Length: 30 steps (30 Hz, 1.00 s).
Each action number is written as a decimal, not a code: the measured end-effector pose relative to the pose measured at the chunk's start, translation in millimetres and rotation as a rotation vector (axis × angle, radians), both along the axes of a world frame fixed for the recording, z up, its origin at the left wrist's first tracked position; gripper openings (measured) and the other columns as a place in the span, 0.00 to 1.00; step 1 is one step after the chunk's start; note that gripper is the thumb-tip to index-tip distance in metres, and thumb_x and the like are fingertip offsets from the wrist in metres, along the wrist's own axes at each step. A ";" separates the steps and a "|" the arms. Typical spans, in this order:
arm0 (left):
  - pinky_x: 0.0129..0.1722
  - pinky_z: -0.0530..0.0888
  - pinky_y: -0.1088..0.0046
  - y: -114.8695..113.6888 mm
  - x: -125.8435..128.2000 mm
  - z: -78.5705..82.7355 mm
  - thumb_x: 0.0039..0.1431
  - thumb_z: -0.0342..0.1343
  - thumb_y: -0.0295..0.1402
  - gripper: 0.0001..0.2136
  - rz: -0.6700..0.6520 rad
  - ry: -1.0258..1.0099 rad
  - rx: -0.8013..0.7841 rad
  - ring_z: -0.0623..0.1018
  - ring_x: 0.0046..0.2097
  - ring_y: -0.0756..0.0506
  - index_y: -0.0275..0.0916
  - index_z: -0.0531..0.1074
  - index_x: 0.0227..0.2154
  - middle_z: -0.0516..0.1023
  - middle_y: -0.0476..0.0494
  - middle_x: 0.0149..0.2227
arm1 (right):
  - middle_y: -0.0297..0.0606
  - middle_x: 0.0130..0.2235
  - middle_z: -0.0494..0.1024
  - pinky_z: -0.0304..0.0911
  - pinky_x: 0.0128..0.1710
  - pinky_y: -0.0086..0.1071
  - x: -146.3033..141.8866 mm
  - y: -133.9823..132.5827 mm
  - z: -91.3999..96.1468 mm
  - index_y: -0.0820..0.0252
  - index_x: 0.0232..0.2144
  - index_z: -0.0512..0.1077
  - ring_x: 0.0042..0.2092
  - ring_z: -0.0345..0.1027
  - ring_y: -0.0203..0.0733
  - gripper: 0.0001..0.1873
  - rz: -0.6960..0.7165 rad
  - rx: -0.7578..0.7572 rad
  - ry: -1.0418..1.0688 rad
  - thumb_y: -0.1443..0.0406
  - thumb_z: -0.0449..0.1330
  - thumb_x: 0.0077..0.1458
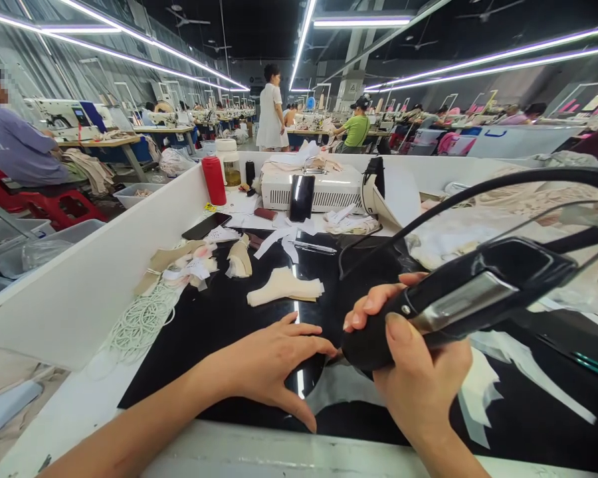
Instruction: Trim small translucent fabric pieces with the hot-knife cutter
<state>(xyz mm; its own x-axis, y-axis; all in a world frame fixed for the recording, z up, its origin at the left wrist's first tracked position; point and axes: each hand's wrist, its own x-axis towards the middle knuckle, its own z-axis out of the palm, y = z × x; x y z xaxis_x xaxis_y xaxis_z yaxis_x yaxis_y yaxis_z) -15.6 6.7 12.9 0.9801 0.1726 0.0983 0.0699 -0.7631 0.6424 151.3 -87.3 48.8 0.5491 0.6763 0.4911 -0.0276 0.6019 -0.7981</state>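
Fingers (373, 307) of your right hand (418, 378) close fully round the black hand tool (478, 292), thumb on top, gripping it just behind its rounded padded head (366, 348). That head presses down on a pale fabric piece (349, 398) lying on the glossy black tabletop (219, 318), near its front edge.

Just left of the padded head, your left hand (274, 362) lies flat and open, fingers spread, holding nothing. Its fingertips reach almost to the head and press down beside it. Whether they rest on the fabric itself or on bare tabletop cannot be told from this angle.

The work would likely go best with your wrist low and the head square to the fabric. Your left fingertips should stay clear of the head's path while they hold the piece taut.

From the tool's far end a thick black cable (478, 189) arcs up and away to the right of the head. Slack there would spare your wrist any drag.

Right of the head, white fabric scraps (483, 385) lie scattered. Beyond the head lies a cream fabric stack (284, 289), and farther back stands a white machine box (323, 189) with a phone (301, 197) propped against it. Back and left of the head are a red bottle (214, 180) and a coil of white cord (139, 322) along a white partition (80, 292). Other workers (357, 126) sit at sewing tables well behind.
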 end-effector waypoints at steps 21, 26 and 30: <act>0.73 0.44 0.44 3.0 -1.8 -1.1 0.53 0.70 0.54 0.41 -0.018 0.051 0.025 0.59 0.73 0.34 0.44 0.64 0.65 0.71 0.36 0.66 | 0.31 0.34 0.74 0.72 0.31 0.36 -19.2 -15.9 -1.9 0.48 0.50 0.70 0.31 0.70 0.39 0.18 0.183 0.034 0.038 0.57 0.68 0.61; 0.73 0.41 0.43 1.9 -0.5 0.7 0.53 0.71 0.52 0.41 -0.019 0.052 0.016 0.58 0.73 0.34 0.46 0.63 0.66 0.70 0.37 0.66 | 0.31 0.34 0.74 0.72 0.31 0.36 -23.0 -16.2 -3.6 0.48 0.50 0.70 0.31 0.71 0.39 0.17 0.186 0.026 0.045 0.58 0.68 0.61; 0.72 0.43 0.40 1.2 0.0 0.6 0.52 0.72 0.52 0.42 -0.013 0.043 0.002 0.60 0.73 0.33 0.46 0.63 0.67 0.70 0.36 0.66 | 0.32 0.34 0.74 0.74 0.33 0.38 -22.8 -16.0 -6.0 0.48 0.51 0.69 0.31 0.72 0.40 0.16 0.184 0.006 0.031 0.60 0.66 0.63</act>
